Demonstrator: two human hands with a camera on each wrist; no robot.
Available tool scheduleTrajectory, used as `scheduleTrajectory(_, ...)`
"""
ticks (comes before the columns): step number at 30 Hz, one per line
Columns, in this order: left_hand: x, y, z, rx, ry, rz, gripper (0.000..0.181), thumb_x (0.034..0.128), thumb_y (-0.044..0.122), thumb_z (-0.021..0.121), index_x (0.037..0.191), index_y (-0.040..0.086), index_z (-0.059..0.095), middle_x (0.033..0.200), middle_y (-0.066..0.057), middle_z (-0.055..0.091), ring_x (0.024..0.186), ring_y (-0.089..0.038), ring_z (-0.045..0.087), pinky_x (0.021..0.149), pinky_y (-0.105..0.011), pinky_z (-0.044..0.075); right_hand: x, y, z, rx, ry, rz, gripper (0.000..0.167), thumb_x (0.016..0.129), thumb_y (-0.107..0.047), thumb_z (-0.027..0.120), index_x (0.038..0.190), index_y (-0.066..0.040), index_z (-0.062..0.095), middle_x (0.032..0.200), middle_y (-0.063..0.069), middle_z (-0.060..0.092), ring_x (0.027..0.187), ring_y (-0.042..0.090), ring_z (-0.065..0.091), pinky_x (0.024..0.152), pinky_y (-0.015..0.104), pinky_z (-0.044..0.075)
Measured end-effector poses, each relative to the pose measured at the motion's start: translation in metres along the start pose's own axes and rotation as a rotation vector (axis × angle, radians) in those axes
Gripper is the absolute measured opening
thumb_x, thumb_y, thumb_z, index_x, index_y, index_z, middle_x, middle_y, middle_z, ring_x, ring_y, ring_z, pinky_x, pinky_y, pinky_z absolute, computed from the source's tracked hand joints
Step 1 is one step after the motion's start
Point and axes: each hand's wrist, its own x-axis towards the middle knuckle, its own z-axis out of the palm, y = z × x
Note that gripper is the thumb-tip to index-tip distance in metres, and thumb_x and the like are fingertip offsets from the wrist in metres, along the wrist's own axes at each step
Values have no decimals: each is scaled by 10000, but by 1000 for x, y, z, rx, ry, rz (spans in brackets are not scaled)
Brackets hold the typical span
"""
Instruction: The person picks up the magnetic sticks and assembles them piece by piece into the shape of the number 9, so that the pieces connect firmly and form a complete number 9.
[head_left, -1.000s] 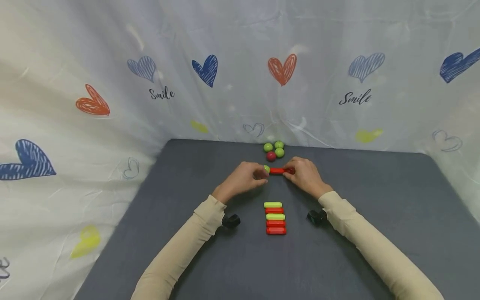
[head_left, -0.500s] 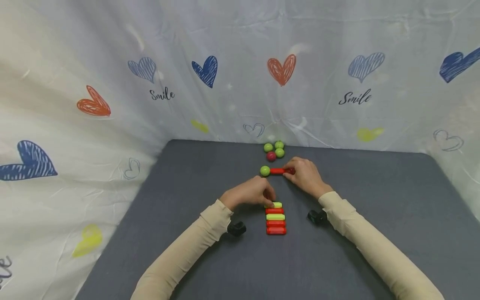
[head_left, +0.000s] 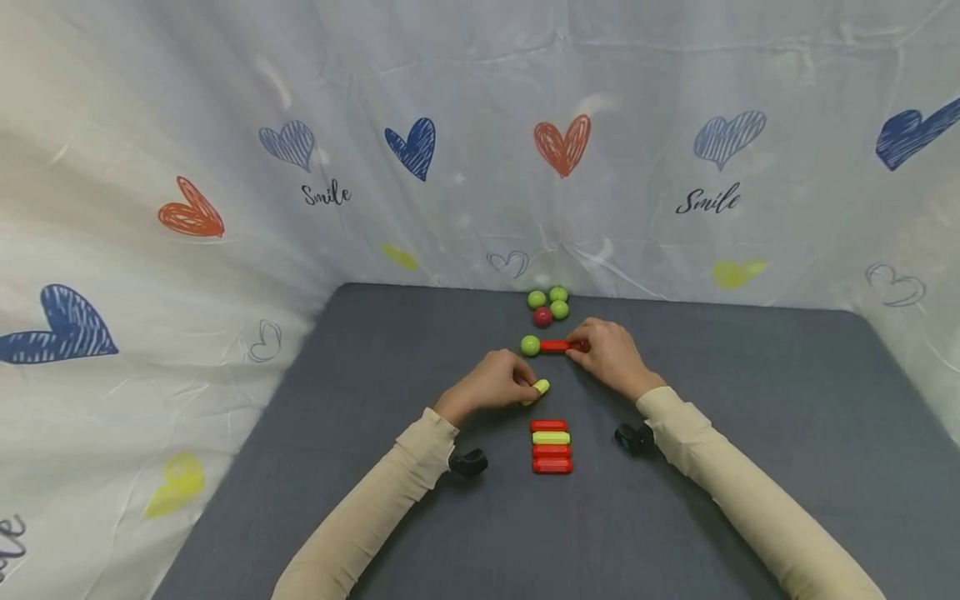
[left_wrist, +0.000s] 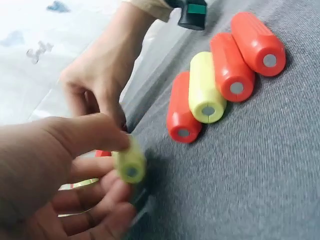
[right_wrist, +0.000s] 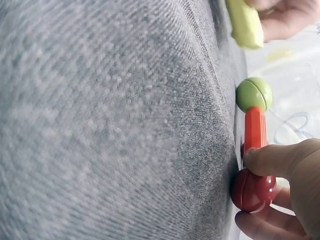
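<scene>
My left hand [head_left: 495,382] pinches a yellow magnetic stick [head_left: 542,387] between thumb and fingers, raised off the table; a grey magnet shows at its end in the left wrist view. The right hand [head_left: 609,354] grips a red magnetic stick [right_wrist: 255,125] near its right end. A green ball [right_wrist: 254,94] joins that stick's left end. At its other end a dark red ball [right_wrist: 252,190] sits within the right fingers. Nearer the body lies a row of sticks: a red one [head_left: 550,425], a yellow one [head_left: 551,437] and two more red ones [head_left: 552,467].
Behind the hands, a loose dark red ball [head_left: 542,317] and several green balls [head_left: 559,310] cluster near the far edge of the grey table [head_left: 420,533]. A white curtain [head_left: 465,75] printed with hearts hangs behind and at the left.
My left hand left the green ball, came down to the row, took its top yellow stick and lifted it away toward the ball. The right hand stays on the red stick.
</scene>
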Motion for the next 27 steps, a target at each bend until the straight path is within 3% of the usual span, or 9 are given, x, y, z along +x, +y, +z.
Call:
scheduleTrajectory(5,-1,-10,1,-181,188,-175,100,863,192,757,865,95,786,719,10,685,559,-140,616,534,-285,526,1,0,0,-4,9,5,155,794,-111,855,930,-57,804,887,77,681,750,238,633,662,432,518)
scheduleTrajectory(8,2,-13,3,-290,255,-271,106,850,200,768,853,99,798,712,-20,693,575,-146,634,544,-293,546,1,0,0,-7,9,15,157,793,-115,857,930,-60,805,890,75,684,757,239,634,669,434,516)
scheduleTrajectory(11,6,-12,4,-381,314,-328,117,835,181,779,840,66,798,702,-48,703,581,-139,648,554,-289,561,1,-1,0,-7,4,21,157,794,-122,858,932,-65,807,886,68,681,749,232,629,663,431,513)
scheduleTrajectory(15,12,-11,6,-425,370,-372,122,819,163,792,810,41,790,668,-54,704,540,-118,642,537,-272,559,1,-1,0,0,5,11,157,792,-120,859,929,-64,806,876,63,677,735,224,626,652,430,511)
scheduleTrajectory(19,16,-11,7,-449,386,-400,110,812,146,809,792,40,788,658,-55,703,524,-112,643,536,-272,563,2,-1,0,0,11,0,155,790,-116,860,926,-65,806,871,61,675,729,218,624,649,428,510)
scheduleTrajectory(27,16,-12,10,-479,390,-384,146,812,177,846,795,43,790,679,-64,710,572,-144,677,560,-288,575,1,0,0,2,11,8,157,790,-111,860,928,-60,803,886,69,683,740,223,633,655,430,517)
